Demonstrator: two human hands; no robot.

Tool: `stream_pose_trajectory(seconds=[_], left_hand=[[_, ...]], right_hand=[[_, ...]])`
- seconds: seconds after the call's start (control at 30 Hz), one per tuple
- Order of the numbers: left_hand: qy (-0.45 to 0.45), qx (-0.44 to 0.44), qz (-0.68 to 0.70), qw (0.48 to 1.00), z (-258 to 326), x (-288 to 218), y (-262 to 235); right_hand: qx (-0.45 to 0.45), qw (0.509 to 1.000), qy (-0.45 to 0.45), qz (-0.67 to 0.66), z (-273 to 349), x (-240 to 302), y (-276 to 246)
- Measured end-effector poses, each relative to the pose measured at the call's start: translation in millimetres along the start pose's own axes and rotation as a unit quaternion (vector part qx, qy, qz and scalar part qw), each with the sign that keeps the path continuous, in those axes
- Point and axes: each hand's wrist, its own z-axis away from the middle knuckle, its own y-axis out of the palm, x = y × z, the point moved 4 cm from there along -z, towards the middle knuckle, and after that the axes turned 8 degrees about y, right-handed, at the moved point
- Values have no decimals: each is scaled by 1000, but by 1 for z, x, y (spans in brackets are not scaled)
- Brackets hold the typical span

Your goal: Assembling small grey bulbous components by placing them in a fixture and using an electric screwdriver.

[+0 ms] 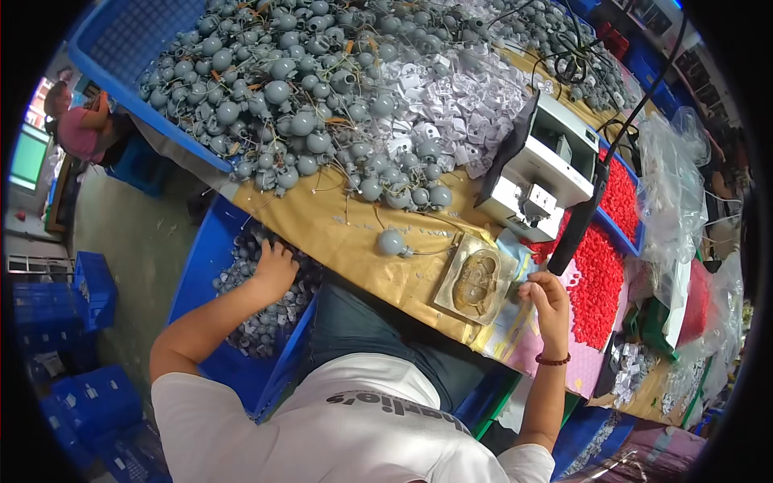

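Observation:
My left hand (pixel 275 270) is over the blue bin (pixel 193 282) at my left side, fingers spread and curving down at the small grey parts (pixel 266 322) in it. My right hand (pixel 546 298) is at the table's right, thumb and fingertips pinched together; what they hold, if anything, is too small to make out. Just above those fingertips is the lower end of a black rod-shaped tool (pixel 576 233) with a cable. Left of that hand lies a square metal fixture (pixel 475 282) with a shaped hollow. A grey ball-shaped part (pixel 391 241) with a wire rests left of the fixture.
Heaped grey ball parts (pixel 282 92) with wires and white plastic pieces (pixel 459 97) cover the far table. A white machine (pixel 543 161) stands behind the fixture. Red pieces (pixel 596 298) lie at right. A person (pixel 84 129) sits far left, near stacked blue crates (pixel 97 398).

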Motion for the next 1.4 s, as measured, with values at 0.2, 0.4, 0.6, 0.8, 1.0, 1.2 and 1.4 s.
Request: stream_pose_trajectory(seconds=[0.2, 0.4, 0.6, 0.8, 1.0, 1.2, 1.4], left_hand=[[141, -12, 239, 961, -33, -63, -44], [224, -279, 362, 861, -51, -74, -155], [99, -496, 188, 842, -94, -42, -218], [69, -537, 105, 834, -162, -44, -256], [-23, -485, -17, 874, -247, -30, -262], [15, -518, 25, 855, -234, -33, -263], [215, -498, 259, 799, -127, -79, -248]], right_hand=[[-113, 990, -52, 71, 7, 3, -48], [-300, 786, -147, 521, 3, 13, -99], [-299, 744, -142, 580, -13, -8, -123], [-303, 741, -135, 584, -20, -8, -125], [-292, 710, -143, 625, -35, -4, -120], [-273, 707, -152, 635, -28, -1, -120], [-281, 729, -128, 611, -29, -3, -126]])
